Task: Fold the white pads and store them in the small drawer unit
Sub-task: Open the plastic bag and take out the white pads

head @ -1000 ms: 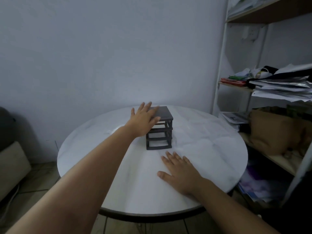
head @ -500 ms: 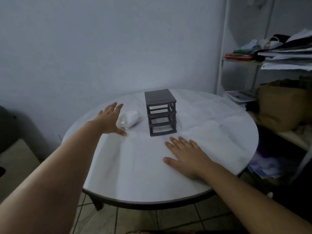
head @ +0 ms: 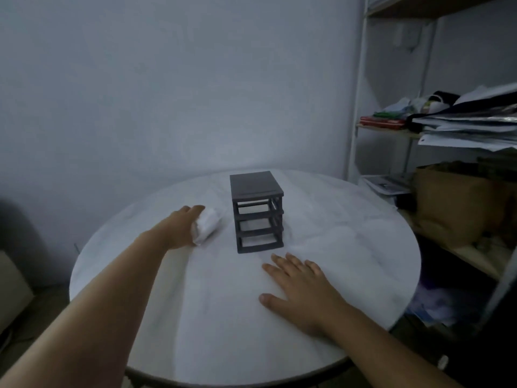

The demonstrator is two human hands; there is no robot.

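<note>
The pads (head: pixel 207 223) lie as a rolled white bundle on the table (head: pixel 349 233), just left of the unit (head: pixel 256 211), with a narrow strip of tabletop between them. The bundle's long axis runs diagonally, its near end to the left and its far end angled toward the unit's side. The left hand (head: pixel 183 228) grips the bundle's left side, fingers curled over its top; the thumb is hidden.

The dark unit stands upright past mid-table, its front turned toward the person. Its three stacked bays are open frames, with the side slats showing through them.

The right hand (head: pixel 300 287) lies flat on the table, fingers spread, near the unit's front but not touching it. Bare tabletop runs wide to the near and right rims. A shelf (head: pixel 361 127) beside the table's right edge holds papers (head: pixel 464 127) and a brown bag (head: pixel 456 205).
</note>
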